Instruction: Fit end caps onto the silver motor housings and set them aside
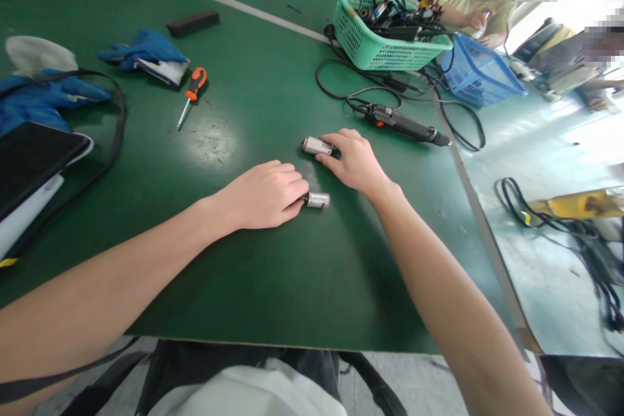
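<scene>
My left hand (268,195) is closed, palm down, over the green tabletop. From its fingertips a short silver metal cylinder (318,200) sticks out to the right; the dark end is partly hidden by the fingers. A little farther away, my right hand (355,157) has its thumb and fingers around another silver metal cylinder (316,145), whose left end shows free of the hand. Both cylinders are low over the table or resting on it; I cannot tell which.
An orange-handled screwdriver (196,84), blue gloves (146,55) and a dark block (193,23) lie left. A black electric screwdriver (404,123) with its cord lies right, before a green basket (380,55) of cables and a blue basket (480,71). Other people sit beyond.
</scene>
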Action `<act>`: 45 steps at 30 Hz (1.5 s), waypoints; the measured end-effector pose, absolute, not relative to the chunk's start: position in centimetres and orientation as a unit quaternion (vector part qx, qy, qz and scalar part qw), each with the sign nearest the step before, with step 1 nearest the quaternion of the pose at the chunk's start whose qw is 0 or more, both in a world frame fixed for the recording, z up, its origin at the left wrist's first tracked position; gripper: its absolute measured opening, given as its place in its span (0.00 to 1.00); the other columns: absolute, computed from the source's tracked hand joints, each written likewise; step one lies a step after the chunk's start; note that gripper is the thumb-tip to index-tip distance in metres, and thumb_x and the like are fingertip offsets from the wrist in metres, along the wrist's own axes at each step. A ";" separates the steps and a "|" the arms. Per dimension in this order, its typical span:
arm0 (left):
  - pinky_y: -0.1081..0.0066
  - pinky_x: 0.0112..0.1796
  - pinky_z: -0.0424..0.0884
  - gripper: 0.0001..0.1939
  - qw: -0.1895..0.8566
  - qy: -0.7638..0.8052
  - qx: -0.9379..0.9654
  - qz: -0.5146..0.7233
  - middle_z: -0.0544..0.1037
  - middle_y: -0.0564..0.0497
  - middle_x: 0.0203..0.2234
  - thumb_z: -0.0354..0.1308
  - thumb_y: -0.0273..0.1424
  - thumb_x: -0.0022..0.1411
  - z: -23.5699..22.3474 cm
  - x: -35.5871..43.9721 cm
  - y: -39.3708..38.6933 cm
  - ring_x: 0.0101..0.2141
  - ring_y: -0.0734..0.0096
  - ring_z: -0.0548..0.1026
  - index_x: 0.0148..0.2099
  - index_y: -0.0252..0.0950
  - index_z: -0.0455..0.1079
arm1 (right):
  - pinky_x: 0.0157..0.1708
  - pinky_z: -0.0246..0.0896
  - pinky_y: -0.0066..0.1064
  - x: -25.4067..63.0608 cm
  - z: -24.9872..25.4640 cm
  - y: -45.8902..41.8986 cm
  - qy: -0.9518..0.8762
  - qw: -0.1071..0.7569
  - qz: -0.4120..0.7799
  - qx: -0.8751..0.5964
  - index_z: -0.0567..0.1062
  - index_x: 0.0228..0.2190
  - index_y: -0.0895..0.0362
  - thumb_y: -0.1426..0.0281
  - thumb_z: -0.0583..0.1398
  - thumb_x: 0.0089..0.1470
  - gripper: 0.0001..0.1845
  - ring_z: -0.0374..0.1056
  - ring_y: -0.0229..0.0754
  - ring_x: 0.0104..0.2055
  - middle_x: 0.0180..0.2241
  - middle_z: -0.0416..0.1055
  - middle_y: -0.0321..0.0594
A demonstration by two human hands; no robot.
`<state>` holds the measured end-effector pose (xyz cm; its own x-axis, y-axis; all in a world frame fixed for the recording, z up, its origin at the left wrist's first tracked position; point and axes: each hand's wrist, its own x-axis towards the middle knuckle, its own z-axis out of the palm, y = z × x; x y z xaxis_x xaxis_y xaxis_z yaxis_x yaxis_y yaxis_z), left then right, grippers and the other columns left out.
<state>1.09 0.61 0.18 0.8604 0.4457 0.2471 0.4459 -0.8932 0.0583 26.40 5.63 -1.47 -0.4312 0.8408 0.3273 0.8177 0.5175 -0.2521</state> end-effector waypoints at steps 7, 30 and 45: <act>0.63 0.39 0.67 0.11 0.008 -0.230 -0.964 -0.132 0.79 0.45 0.32 0.54 0.31 0.71 0.1 1.2 0.6 0.34 0.62 0.74 0.37 0.34 0.74 | 0.50 0.66 0.46 26.3 -0.8 1.9 -0.845 0.203 0.060 -0.491 0.80 0.50 0.56 0.63 0.63 0.61 0.17 0.70 0.55 0.46 0.43 0.78 0.46; 0.64 0.38 0.67 0.12 0.013 -0.205 -0.967 -0.148 0.77 0.46 0.31 0.52 0.31 0.72 0.1 1.2 0.8 0.34 0.63 0.72 0.37 0.34 0.73 | 0.52 0.70 0.47 22.6 -1.1 -6.1 -0.839 0.263 0.084 -0.470 0.76 0.50 0.58 0.68 0.59 0.67 0.13 0.70 0.54 0.49 0.46 0.76 0.50; 0.63 0.39 0.66 0.11 0.015 -0.193 -0.969 -0.153 0.77 0.48 0.31 0.53 0.31 0.72 0.1 1.2 0.8 0.34 0.63 0.72 0.37 0.34 0.73 | 0.50 0.71 0.48 22.6 -1.6 -6.2 -0.831 0.271 0.073 -0.481 0.76 0.49 0.56 0.70 0.60 0.64 0.12 0.69 0.54 0.47 0.45 0.76 0.49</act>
